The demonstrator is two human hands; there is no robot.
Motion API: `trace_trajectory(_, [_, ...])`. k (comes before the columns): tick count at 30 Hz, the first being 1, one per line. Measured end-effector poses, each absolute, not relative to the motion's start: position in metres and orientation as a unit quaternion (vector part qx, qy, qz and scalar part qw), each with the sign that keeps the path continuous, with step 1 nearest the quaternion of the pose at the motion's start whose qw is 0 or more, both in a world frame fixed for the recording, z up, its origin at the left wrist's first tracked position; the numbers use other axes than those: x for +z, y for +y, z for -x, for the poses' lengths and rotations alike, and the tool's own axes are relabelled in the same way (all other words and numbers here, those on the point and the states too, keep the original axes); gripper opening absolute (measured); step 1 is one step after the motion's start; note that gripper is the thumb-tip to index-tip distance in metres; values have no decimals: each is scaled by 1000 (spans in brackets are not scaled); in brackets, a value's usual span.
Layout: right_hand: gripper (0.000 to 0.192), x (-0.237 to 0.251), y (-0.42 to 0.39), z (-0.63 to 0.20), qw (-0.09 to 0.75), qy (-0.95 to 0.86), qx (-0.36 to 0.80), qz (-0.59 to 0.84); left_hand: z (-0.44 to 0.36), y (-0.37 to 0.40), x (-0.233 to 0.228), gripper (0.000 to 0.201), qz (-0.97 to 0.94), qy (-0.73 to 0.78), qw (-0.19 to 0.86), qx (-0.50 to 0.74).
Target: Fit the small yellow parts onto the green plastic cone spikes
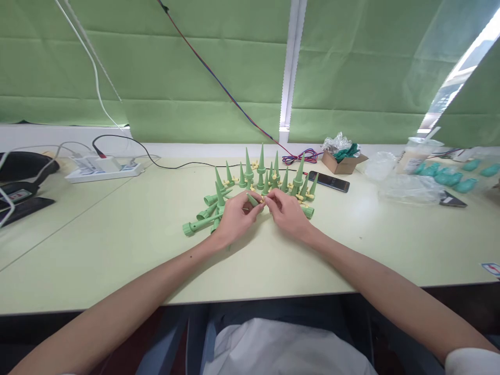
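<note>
A small green cone is held in the grip of the left hand, the fingers closed around its wide end so that its pointed tip is turned up and away from the person. It is plain matt green plastic, tapering evenly to a point. At its near end a small pale yellow part is pinched between the fingertips of the right hand, whose grip is closed tightly on it; whether that part is already joined to the cone cannot be told. The two hands are touching just above the pale table.

Directly beyond the grip, a cluster of standing cones of the same green is seen, several with yellow pieces at their bases. To the left of the grip, longer green spikes are laid flat on the table. Beyond the right hand, a dark phone is lying, and further off a small cardboard box.
</note>
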State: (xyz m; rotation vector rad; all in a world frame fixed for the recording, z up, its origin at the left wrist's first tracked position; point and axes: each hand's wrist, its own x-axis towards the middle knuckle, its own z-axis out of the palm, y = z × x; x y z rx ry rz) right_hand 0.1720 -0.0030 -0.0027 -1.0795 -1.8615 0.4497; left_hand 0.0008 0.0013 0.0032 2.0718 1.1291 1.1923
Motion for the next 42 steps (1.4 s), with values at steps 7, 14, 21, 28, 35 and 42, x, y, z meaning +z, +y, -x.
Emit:
trace_trajectory(7, [39, -5, 1, -171, 421, -750, 151, 487, -1, 2, -1, 14, -776, 393, 233, 435])
trace_trajectory(14, [48, -5, 2, -171, 394, -756, 158, 498, -2, 1, 0, 9, -783, 380, 234, 434])
trace_trajectory(21, [55, -7, 3, -171, 379, -754, 153, 514, -1, 4, -1, 12, -772, 390, 232, 445])
trace_trajectory(28, [47, -4, 0, -172, 405, -742, 173, 505, -1, 4, 3, 15, -749, 415, 236, 459])
trace_trajectory(35, [16, -2, -2, -171, 433, -755, 205, 447, 0, 5, 1, 16, -751, 418, 233, 455])
trace_trajectory(42, [30, -5, 1, -172, 411, -758, 172, 475, 0, 4, -2, 15, -776, 401, 217, 436])
